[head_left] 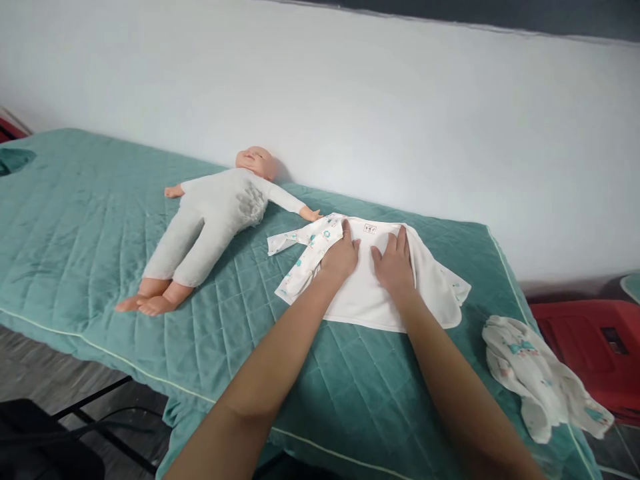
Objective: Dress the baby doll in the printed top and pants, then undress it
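A small white baby shirt [367, 293] lies spread open on the bed, its plain inside facing up. The left front panel [313, 257], printed with small coloured figures, is folded outward. My left hand [343, 257] rests on the shirt near the collar, index finger and thumb stretched apart; its other fingers are partly hidden beside the printed panel. Flat on the shirt's right half lies my right hand [395, 263], fingers spread, against the edge of the right front panel [433, 283]. A baby doll [215, 207] with a white cloth body lies on its back to the left.
A green quilted cover [100, 220] drapes over the bed, which stands against a white wall [350, 100]. Crumpled printed baby clothing [535, 373] hangs over the right edge. Beyond it is a red plastic object [590, 340]. Dark framework and cables [100, 420] are at the lower left.
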The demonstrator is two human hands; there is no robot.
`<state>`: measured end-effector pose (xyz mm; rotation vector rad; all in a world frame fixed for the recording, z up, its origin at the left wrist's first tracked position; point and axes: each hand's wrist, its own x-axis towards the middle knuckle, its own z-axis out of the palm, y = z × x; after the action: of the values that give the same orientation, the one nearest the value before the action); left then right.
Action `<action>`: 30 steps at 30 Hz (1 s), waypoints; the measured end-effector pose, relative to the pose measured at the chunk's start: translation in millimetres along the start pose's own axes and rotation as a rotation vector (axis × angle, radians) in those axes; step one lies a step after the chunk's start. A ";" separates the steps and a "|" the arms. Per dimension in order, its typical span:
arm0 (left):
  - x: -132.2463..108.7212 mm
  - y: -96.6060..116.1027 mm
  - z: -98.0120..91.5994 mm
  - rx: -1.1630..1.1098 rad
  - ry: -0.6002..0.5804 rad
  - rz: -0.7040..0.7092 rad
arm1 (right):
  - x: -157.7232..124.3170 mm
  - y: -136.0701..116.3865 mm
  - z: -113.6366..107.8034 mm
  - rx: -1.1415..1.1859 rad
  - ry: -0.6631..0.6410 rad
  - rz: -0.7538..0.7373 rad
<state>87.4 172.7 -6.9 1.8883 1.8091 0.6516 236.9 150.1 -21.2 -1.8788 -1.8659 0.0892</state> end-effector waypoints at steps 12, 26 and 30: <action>10.1 3.7 6.0 0.185 0.006 0.042 | -1.1 -1.5 -3.1 -0.040 -0.092 0.052; -26.0 14.4 13.0 0.369 0.085 -0.028 | -19.1 -13.1 -14.0 -0.306 -0.236 -0.017; -48.7 11.1 14.2 0.369 0.098 0.017 | -38.6 -7.3 -16.7 -0.364 -0.223 -0.085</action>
<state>103.3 123.7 -12.9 2.1382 2.0936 0.4438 234.0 108.0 -14.8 -2.0944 -2.2331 -0.0793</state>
